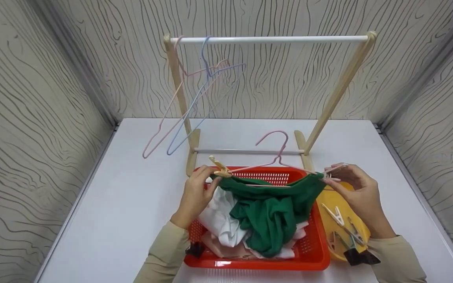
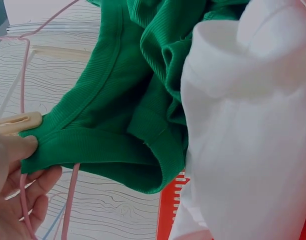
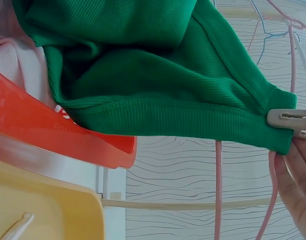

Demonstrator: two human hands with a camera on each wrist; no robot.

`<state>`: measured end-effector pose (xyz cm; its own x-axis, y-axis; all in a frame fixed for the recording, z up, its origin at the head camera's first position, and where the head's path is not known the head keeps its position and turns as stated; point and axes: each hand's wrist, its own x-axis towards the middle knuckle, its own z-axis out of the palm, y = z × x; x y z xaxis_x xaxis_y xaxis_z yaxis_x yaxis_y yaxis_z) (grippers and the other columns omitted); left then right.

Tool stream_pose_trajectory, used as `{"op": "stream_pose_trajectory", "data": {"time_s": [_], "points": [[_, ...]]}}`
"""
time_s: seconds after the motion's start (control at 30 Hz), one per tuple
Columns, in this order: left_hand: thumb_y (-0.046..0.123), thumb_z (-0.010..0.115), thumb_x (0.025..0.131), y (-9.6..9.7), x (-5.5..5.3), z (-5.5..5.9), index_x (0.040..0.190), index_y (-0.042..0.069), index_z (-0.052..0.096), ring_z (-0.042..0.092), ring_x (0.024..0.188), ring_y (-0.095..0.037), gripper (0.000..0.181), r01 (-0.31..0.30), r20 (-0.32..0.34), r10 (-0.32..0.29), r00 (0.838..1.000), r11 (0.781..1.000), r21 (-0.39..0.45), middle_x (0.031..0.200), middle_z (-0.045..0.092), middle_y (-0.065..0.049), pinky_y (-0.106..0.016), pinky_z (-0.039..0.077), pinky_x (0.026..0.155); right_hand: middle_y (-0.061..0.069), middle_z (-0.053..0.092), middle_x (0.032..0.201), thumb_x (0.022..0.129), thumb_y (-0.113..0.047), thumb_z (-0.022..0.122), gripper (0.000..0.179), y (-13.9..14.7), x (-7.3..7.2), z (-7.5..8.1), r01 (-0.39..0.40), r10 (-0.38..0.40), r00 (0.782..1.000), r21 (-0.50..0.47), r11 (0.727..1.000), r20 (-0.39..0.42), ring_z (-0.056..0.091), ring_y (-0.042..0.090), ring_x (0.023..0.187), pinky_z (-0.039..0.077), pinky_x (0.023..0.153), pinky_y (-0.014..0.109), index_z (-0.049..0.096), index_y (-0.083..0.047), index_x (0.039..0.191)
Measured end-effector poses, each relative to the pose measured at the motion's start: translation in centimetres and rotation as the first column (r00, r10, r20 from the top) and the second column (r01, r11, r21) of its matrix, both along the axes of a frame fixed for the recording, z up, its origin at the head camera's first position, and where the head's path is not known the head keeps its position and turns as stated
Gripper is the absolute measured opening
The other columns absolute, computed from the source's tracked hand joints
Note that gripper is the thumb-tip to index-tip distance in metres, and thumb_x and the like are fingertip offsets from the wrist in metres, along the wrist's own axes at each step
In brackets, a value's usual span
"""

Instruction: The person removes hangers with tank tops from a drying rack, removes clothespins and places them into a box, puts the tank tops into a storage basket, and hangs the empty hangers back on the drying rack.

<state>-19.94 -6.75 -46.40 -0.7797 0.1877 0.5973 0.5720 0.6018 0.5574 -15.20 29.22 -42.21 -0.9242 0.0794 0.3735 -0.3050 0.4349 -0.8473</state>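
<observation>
A green ribbed garment (image 1: 275,220) hangs by its upper edge from a pink wire hanger (image 1: 281,151) above the basket. At the left end of the hanger, my left hand (image 1: 195,194) pinches the garment's corner between thumb and fingers, right beside a yellowish clothespin (image 2: 22,123) clipped there. My right hand (image 1: 363,192) holds a pale pink clothespin (image 3: 288,120) by its legs, and its tip bites the garment's right corner. In the right wrist view the fingers lie behind that corner. The garment's lower part droops in folds over white cloth (image 1: 222,218).
A red basket (image 1: 258,264) of white and pale pink clothes stands below. To its right, a yellow tray (image 1: 334,196) contains several clothespins (image 1: 334,215). Behind stands a wooden rack with a white rail (image 1: 269,39), carrying a pink hanger (image 1: 159,127) and a blue hanger (image 1: 187,114) at its left.
</observation>
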Motion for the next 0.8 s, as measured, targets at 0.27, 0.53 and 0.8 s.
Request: {"op": "stream_pose_trajectory", "data": {"time_s": [0.27, 0.53, 0.8], "points": [[0.011, 0.07, 0.086, -0.03, -0.04, -0.05, 0.101, 0.006, 0.067, 0.066, 0.087, -0.016, 0.015, 0.008, -0.008, -0.008, 1.0, 1.0, 0.025, 0.094, 0.068, -0.007, -0.032, 0.057, 0.078, -0.014, 0.068, 0.104, 0.082, 0.006, 0.069, 0.027, -0.03, 0.16, 0.09, 0.004, -0.003, 1.0, 0.008, 1.0, -0.006, 0.066, -0.002, 0.095, 0.05, 0.086, 0.007, 0.062, 0.002, 0.109], [0.01, 0.069, 0.087, -0.1, 0.07, -0.26, 0.101, 0.006, 0.067, 0.065, 0.087, -0.016, 0.015, 0.006, -0.004, -0.006, 1.0, 1.0, 0.021, 0.095, 0.068, -0.007, -0.031, 0.057, 0.076, -0.012, 0.07, 0.101, 0.081, 0.008, 0.069, 0.024, -0.23, 0.21, 0.22, -0.006, 0.008, 0.999, 0.036, 0.999, -0.031, 0.067, -0.004, 0.092, 0.051, 0.084, 0.008, 0.062, 0.003, 0.103], [0.009, 0.069, 0.087, -0.15, 0.05, -0.27, 0.102, 0.005, 0.066, 0.067, 0.088, -0.018, 0.015, 0.014, 0.017, -0.015, 1.0, 0.999, 0.03, 0.098, 0.068, -0.008, -0.032, 0.058, 0.08, -0.007, 0.07, 0.094, 0.081, 0.011, 0.068, 0.016, -0.33, -0.17, 0.16, -0.02, 0.021, 0.997, 0.021, 1.0, -0.069, 0.067, -0.001, 0.089, 0.053, 0.081, 0.009, 0.063, 0.004, 0.095]]}}
